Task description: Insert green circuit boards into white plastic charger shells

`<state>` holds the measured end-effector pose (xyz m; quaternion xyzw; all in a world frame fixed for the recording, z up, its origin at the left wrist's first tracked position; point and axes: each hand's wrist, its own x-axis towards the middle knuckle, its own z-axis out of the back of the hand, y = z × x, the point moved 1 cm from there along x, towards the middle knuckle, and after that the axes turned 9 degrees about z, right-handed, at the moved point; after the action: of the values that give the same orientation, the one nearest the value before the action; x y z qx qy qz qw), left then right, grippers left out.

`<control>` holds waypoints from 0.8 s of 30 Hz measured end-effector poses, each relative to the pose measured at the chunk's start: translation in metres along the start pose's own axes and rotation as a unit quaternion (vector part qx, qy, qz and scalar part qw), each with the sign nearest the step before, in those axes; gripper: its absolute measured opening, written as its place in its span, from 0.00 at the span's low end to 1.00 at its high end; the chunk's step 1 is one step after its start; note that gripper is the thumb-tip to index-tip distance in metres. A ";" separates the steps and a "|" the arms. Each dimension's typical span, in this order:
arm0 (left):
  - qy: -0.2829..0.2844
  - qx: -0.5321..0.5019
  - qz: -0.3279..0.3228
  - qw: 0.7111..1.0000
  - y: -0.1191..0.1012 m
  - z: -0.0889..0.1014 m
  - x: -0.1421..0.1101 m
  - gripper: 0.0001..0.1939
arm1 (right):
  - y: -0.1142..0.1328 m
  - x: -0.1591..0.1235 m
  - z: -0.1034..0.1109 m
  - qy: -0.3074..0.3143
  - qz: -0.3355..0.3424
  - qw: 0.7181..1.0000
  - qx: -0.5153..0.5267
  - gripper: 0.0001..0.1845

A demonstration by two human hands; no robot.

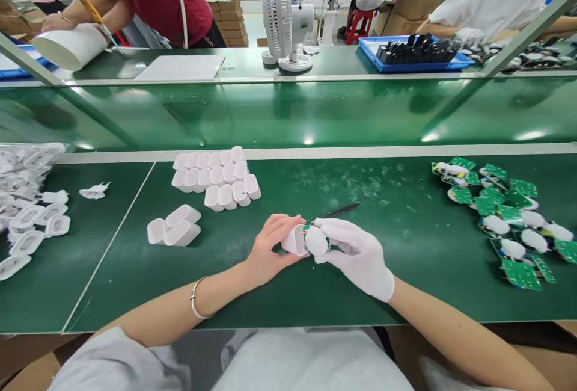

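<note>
My bare left hand (273, 245) grips a small white plastic housing (294, 240), its open end turned to the right. In my gloved right hand (358, 254) is a green circuit board with a round white disc (316, 240) on its face. The board's edge meets the housing's mouth; how far it sits inside, I cannot tell. Just behind my right fingers lies a thin black tool (341, 209), partly hidden. Rows of white housings (211, 173) stand behind my left hand, and a few more housings (175, 227) are to its left.
Several circuit boards with white discs (511, 219) are spread on the right. White plastic parts (31, 213) are heaped at the far left. Beyond the green divider (288, 111) stand a white fan (277, 12) and a blue tray (401, 67) of black parts. Co-workers are across the bench.
</note>
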<state>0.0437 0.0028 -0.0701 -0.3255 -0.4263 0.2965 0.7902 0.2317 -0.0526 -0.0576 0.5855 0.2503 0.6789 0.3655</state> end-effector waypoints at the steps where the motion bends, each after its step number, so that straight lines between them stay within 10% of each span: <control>1: 0.000 0.003 -0.006 1.000 0.000 0.000 0.000 0.32 | -0.001 0.000 0.000 0.014 0.018 0.999 -0.024 0.21; 24: 0.020 0.026 -0.064 0.997 0.003 0.000 -0.001 0.35 | 0.003 0.003 -0.003 0.107 0.160 0.951 -0.242 0.19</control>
<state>0.0428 0.0043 -0.0728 -0.2824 -0.4226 0.2500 0.8241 0.2278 -0.0515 -0.0536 0.4360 0.0190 0.8272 0.3541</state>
